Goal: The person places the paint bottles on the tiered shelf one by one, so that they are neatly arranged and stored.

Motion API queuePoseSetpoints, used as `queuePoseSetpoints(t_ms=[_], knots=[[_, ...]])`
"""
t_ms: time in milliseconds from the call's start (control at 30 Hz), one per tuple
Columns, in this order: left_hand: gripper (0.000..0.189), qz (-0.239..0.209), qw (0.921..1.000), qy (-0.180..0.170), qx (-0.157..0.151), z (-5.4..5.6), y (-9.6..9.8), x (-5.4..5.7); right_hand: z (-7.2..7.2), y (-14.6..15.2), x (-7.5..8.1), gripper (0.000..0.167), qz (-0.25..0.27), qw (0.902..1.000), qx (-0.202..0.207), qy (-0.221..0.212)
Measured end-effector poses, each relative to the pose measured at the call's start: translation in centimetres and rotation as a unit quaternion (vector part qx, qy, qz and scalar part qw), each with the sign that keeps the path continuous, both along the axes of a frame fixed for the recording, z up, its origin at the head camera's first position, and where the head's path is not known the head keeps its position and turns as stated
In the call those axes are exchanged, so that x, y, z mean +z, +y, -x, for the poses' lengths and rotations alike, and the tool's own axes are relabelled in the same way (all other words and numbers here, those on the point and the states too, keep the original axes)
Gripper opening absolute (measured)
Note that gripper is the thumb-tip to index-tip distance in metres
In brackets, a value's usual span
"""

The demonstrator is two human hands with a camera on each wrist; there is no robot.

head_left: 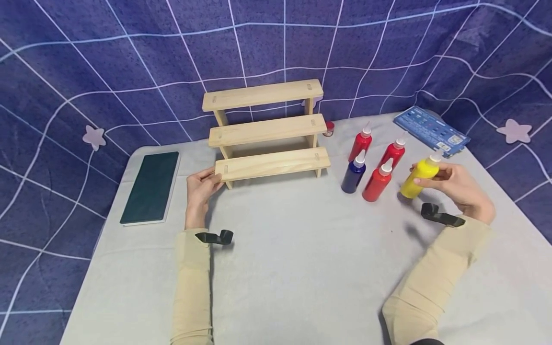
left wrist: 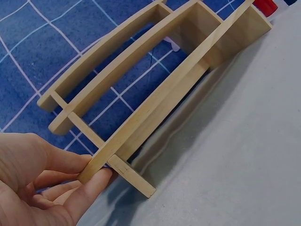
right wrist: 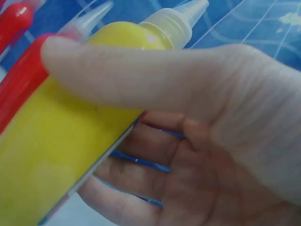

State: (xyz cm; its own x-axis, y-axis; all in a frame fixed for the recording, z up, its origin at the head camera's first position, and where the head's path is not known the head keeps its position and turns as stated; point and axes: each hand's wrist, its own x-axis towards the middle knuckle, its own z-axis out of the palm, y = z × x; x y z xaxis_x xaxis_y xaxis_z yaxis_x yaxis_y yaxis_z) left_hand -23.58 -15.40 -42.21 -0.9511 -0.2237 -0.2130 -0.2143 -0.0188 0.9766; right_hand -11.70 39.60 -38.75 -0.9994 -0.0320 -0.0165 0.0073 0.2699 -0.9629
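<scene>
My left hand (head_left: 201,191) pinches the left end of the lowest board of a three-tier wooden shelf (head_left: 271,164), thumb and fingers on either face of the board (left wrist: 127,132). At the right, my right hand (head_left: 459,184) grips a yellow squeeze bottle (head_left: 418,178) with a clear pointed nozzle, the thumb across its front and fingers behind. Just left of it stand several more bottles: a dark blue one (head_left: 353,175), a red one (head_left: 377,183) in front, and red ones (head_left: 392,154) behind. All of them have pointed nozzle caps.
A dark green book (head_left: 151,187) lies flat left of the shelf. At the back right is a blue printed box (head_left: 431,129). A small red-lidded jar (head_left: 328,128) sits behind the shelf's right side. A blue gridded curtain (head_left: 172,62) hangs along the white table's back (head_left: 302,268).
</scene>
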Motion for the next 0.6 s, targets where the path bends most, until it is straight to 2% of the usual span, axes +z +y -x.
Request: queuePoseSetpoints(t_ms=[100, 200, 233, 367, 467, 600], knots=[[0.045, 0.002, 1.0000, 0.001, 0.001, 0.0, 0.0, 0.0, -0.5, -0.3, 1.1, 0.032, 0.015, 0.9996, -0.005, 0.025], [0.044, 0.004, 1.0000, 0.003, 0.002, 0.0, 0.0, 0.0, -1.0, -0.6, 2.3, 0.033, 0.017, 0.9992, 0.011, 0.034], [0.044, 0.005, 1.0000, 0.004, 0.001, 0.0, -0.1, 0.0, -1.2, -0.8, 2.7, 0.033, 0.012, 0.9991, 0.017, 0.036], [0.043, 0.006, 0.9999, 0.007, 0.005, 0.0, -0.3, 0.0, -1.7, -1.5, 4.0, 0.034, -0.063, 0.9968, 0.023, 0.045], [0.042, 0.005, 0.9999, 0.013, 0.008, -0.1, -0.3, -0.1, -1.8, -2.2, 4.8, 0.035, -0.092, 0.9941, 0.026, 0.051], [0.041, 0.003, 0.9998, 0.018, 0.001, -0.1, -0.2, -0.2, -2.0, -3.4, 5.8, 0.029, -0.098, 0.9939, 0.021, 0.047]])
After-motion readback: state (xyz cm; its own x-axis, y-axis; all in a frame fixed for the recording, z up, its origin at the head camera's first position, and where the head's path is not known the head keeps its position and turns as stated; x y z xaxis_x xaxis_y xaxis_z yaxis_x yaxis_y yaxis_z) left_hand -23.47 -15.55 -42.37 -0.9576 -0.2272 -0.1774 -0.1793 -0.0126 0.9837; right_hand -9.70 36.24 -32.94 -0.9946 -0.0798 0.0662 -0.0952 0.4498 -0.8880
